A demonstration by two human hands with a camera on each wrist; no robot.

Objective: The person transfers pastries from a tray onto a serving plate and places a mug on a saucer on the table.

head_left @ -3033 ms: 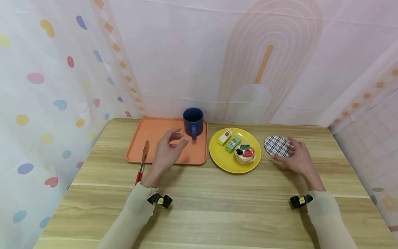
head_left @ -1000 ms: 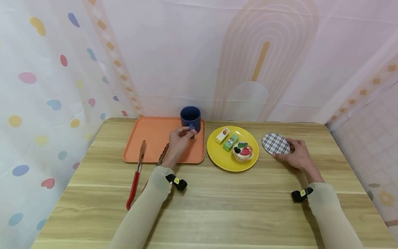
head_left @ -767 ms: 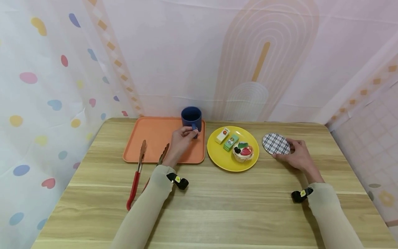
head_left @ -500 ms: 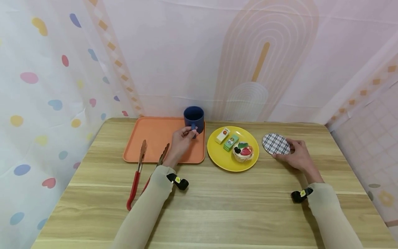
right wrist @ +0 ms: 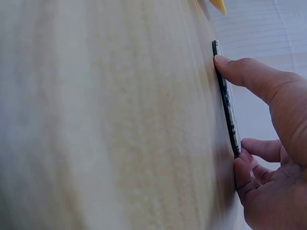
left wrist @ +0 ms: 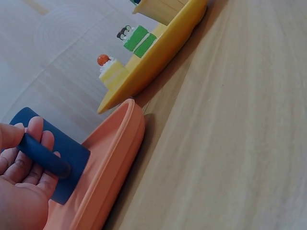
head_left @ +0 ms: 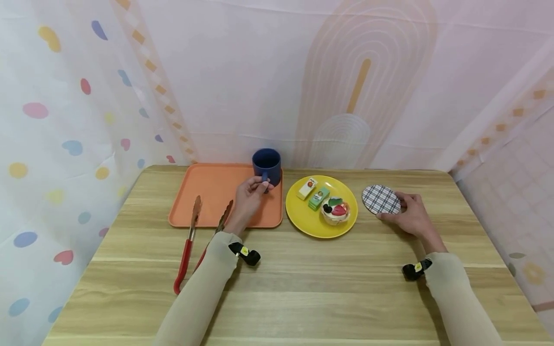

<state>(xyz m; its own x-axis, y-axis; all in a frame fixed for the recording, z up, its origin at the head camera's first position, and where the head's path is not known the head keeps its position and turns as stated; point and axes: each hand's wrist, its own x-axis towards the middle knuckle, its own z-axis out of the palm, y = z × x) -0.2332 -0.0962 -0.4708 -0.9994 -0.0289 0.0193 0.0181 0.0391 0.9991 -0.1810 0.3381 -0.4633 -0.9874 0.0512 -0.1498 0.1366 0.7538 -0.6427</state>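
A dark blue mug point(head_left: 266, 166) stands upright at the right end of the orange tray point(head_left: 207, 185). My left hand point(head_left: 247, 202) pinches its handle point(left wrist: 45, 155) between thumb and fingers, as the left wrist view also shows. At the right, a round plaid coaster point(head_left: 381, 199) lies on the table. My right hand point(head_left: 413, 214) grips the coaster's edge, the thumb point(right wrist: 235, 69) on the near side and the fingers on the right side. In the right wrist view the coaster point(right wrist: 226, 103) appears edge-on, close to the tabletop.
Between the hands, a yellow plate point(head_left: 305, 223) bears a pale cake piece point(head_left: 307, 188), a green cake piece point(head_left: 319, 198) and a fruit tart point(head_left: 335, 210). Red-handled tongs point(head_left: 183, 264) lie spread, tips on the tray, partly under my left forearm. A patterned curtain point(head_left: 242, 86) hangs behind the table.
My left hand has moved right from above the tray and taken the mug's handle; the mug has shifted slightly right. My right hand's fingers have closed on the coaster's edge. The view has shifted slightly.
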